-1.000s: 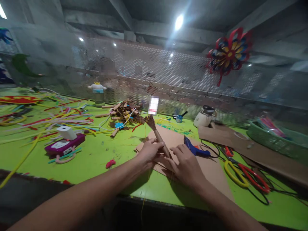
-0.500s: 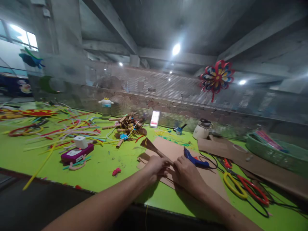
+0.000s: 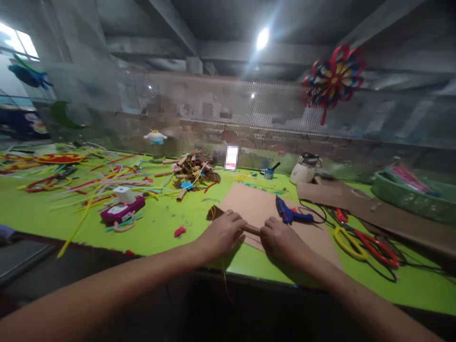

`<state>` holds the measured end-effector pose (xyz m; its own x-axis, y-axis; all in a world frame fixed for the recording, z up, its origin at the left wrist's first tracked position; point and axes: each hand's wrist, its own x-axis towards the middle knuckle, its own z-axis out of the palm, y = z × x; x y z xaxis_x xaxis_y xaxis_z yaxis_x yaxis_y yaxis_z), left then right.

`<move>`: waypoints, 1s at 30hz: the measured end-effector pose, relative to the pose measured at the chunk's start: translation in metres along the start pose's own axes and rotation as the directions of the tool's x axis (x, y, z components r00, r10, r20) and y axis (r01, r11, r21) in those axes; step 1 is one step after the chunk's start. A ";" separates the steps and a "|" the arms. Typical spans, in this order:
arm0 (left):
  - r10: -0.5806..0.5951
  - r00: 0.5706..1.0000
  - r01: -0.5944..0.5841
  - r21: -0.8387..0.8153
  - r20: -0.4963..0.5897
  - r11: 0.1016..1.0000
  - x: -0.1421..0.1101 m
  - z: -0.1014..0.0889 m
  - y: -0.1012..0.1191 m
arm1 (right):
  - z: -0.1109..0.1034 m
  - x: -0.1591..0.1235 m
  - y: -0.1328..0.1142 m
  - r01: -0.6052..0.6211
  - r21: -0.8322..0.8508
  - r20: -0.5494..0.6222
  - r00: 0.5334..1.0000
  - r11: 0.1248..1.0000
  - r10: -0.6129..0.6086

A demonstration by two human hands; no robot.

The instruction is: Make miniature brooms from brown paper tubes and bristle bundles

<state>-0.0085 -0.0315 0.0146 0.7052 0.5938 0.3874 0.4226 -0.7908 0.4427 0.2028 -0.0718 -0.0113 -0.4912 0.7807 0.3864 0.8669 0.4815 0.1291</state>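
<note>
Near the front edge of the green counter point(image 3: 160, 230), the left hand point(image 3: 223, 232) and right hand point(image 3: 283, 240) share one brown roll point(image 3: 251, 230).
Both hands are curled closed around it, its flared end poking out past the left, over a brown sheet point(image 3: 244, 199). Just beyond the right hand lies a blue glue gun point(image 3: 286, 212), with scissors point(image 3: 359, 235) farther right; a pile of rolls point(image 3: 194, 168) sits behind.

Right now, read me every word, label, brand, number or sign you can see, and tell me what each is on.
Nothing here can be read for certain.
Purple box: any print on its pale patch is too small and blurred.
White panel at the back: pixelated, unreadable.
Pink packet in the green basket: too blurred.
Small blue jar: too small.
</note>
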 end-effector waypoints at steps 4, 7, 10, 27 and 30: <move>0.192 0.976 -0.214 0.296 0.100 0.931 0.008 0.012 -0.005 | -0.002 -0.001 0.006 -0.010 0.042 0.053 0.999 0.999 0.007; 0.210 0.975 -0.222 0.340 0.072 0.914 0.014 0.019 -0.014 | -0.003 -0.001 0.007 -0.032 0.099 0.066 0.997 0.995 0.025; 0.205 0.978 -0.203 0.344 0.033 0.917 0.021 0.023 -0.023 | -0.003 -0.002 0.008 -0.039 0.134 0.077 0.997 0.990 0.029; 0.162 0.983 -0.179 0.245 0.085 0.953 0.035 0.023 -0.034 | 0.003 0.002 -0.004 -0.227 -0.083 0.014 0.973 0.970 0.229; 0.144 0.985 -0.159 0.177 0.094 0.971 0.032 0.023 -0.038 | 0.004 0.001 -0.002 -0.235 -0.077 0.014 0.971 0.969 0.237</move>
<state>0.0116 0.0145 -0.0086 0.8088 0.4574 0.3695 0.3996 -0.8886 0.2254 0.1999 -0.0705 -0.0145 -0.2727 0.8779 0.3935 0.9621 0.2520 0.1044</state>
